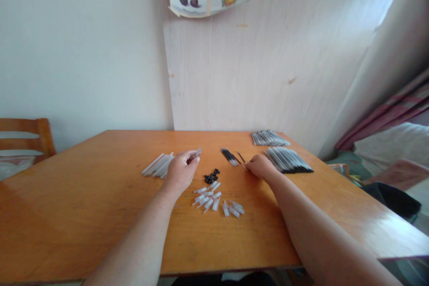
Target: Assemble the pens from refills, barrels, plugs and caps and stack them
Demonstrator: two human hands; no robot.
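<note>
My left hand (pixel 182 169) is closed around a small translucent plastic piece (pixel 198 152), whose end sticks up past the fingertips. Beside that hand lies a bundle of clear plastic tubes (pixel 157 165), partly hidden by it. With fingers pinched, my right hand (pixel 259 165) grips the near end of a thin pen refill (pixel 243 165) lying on the table. A few dark refills with pale ends (pixel 229 157) lie just left of it. Between my arms sit a small heap of black caps (pixel 212 176) and several white translucent plastic pieces with narrow tips (pixel 208 197).
Right of my right hand, a row of assembled pens with black ends (pixel 288 160) lies on the wooden table (pixel 83 214). Another row of pens (pixel 270 137) is behind it. A wooden chair (pixel 43 136) stands at the left, and a wall rises behind the table.
</note>
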